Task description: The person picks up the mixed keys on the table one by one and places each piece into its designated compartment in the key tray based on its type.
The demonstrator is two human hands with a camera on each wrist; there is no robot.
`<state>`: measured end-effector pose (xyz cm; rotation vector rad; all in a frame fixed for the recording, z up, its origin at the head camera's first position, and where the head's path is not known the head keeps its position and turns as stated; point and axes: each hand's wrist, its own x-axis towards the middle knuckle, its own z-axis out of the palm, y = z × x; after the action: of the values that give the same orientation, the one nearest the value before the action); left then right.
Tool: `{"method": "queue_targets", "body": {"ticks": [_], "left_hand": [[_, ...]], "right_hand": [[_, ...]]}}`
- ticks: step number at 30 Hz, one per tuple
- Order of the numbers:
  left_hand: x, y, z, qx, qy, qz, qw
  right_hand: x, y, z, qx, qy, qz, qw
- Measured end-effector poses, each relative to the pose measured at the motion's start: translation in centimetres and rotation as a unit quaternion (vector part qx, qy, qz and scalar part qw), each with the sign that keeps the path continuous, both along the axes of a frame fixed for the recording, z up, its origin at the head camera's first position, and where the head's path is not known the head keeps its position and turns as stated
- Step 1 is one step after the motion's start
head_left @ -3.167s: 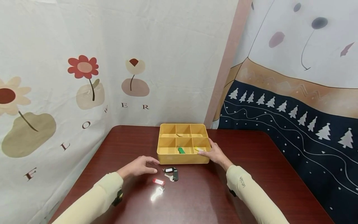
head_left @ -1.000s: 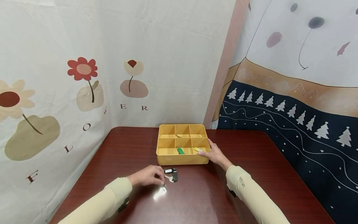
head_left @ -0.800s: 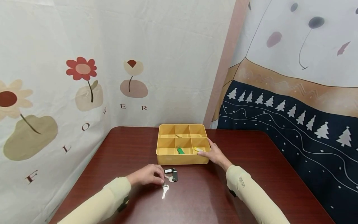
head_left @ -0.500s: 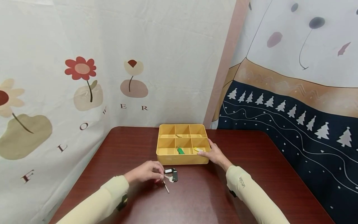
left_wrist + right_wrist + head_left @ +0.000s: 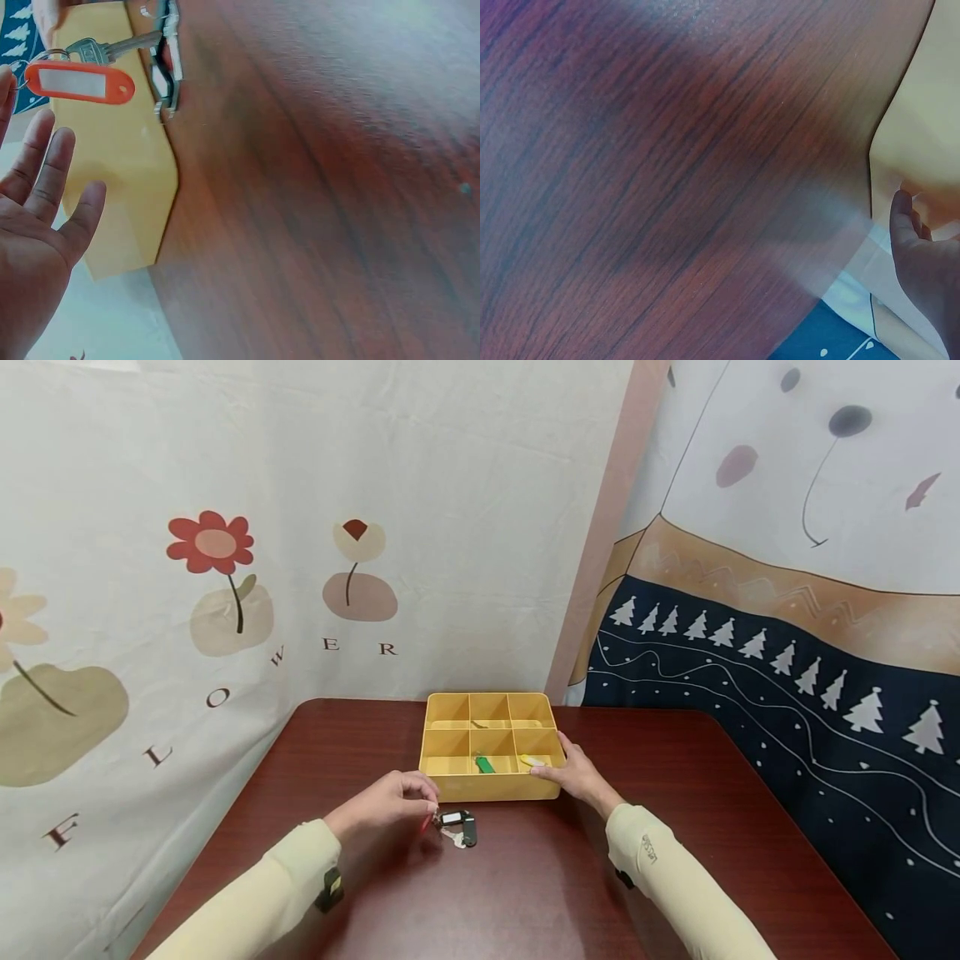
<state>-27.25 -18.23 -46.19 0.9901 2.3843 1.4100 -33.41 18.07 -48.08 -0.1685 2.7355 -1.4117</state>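
My left hand (image 5: 384, 802) pinches the ring of a key with a red-orange key tag (image 5: 79, 84), in front of the yellow box's left corner. The key (image 5: 112, 49) dangles from the same ring in the left wrist view; the other left fingers are spread. My right hand (image 5: 581, 772) grips the front right corner of the yellow divided box (image 5: 487, 788), thumb at the front rim and fingers along the side. Close to the left fingertips lie two black key tags (image 5: 470, 832) with a silver key (image 5: 457, 838) on the table.
A green tag (image 5: 485, 764) lies in the box's front middle compartment, a yellow tag (image 5: 532, 761) in the front right one. Something small and thin shows in the back middle. Printed cloth walls (image 5: 465, 527) border the dark red table (image 5: 525, 893).
The left hand reached down, took the red-tagged key by its ring and lifted it off the table, then moved away toward the box. The right hand stays on the box.
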Motion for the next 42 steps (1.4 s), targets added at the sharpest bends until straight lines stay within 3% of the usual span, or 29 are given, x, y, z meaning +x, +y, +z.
{"method": "queue_targets", "body": {"ticks": [11,24,35,42], "left_hand": [[-1.2,0.6,2.0,0.019,0.013,0.030,0.9993],[-3.2,1.2,3.0,0.057,0.010,0.081,0.9950],[-5.3,1.9,4.8,0.074,-0.023,0.144,0.9865],[-7.1,2.1,4.9,0.078,-0.024,0.194,0.9776]], "right_hand": [[0.1,0.0,0.0,-0.004,-0.002,-0.001,1.0000],[0.2,0.0,0.0,-0.001,-0.022,-0.005,0.9997],[0.3,0.0,0.0,-0.007,-0.025,-0.007,0.9996],[0.4,0.0,0.0,-0.010,-0.020,-0.006,0.9997]]}}
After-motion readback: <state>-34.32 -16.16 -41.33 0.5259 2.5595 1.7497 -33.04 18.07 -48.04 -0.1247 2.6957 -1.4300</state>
